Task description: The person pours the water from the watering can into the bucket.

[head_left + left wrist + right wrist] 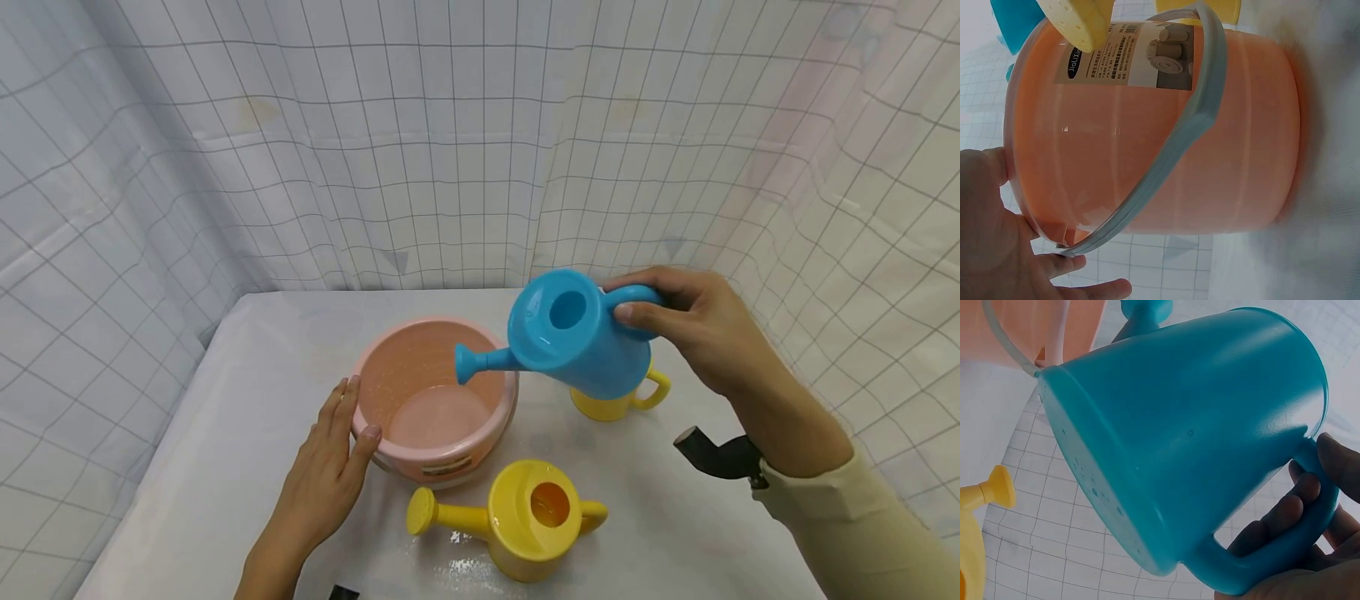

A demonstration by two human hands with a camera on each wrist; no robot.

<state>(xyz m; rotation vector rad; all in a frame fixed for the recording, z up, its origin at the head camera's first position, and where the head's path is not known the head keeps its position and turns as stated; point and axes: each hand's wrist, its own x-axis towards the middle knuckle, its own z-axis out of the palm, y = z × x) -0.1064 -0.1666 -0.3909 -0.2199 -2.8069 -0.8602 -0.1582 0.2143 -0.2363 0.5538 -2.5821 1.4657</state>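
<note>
My right hand [697, 325] grips the handle of a blue watering can [581, 342], fingers curled through the loop in the right wrist view. The can hangs above the table, tilted left, its spout over the right part of a pink bucket [431, 467]. No stream of water shows at the spout head. On the bucket's left rim rests my left hand [326, 467], its fingers fairly straight. The left wrist view shows the bucket's label and its pale grey handle [1207, 94] hanging down the side. Water drops dot the blue can's base [1100, 487].
A yellow watering can [528, 525] stands in front of the bucket, its spout pointing left, with wet patches beside it. Another yellow watering can [656, 390] is partly hidden behind the blue one. White gridded curtains [465, 150] enclose the white table [217, 450].
</note>
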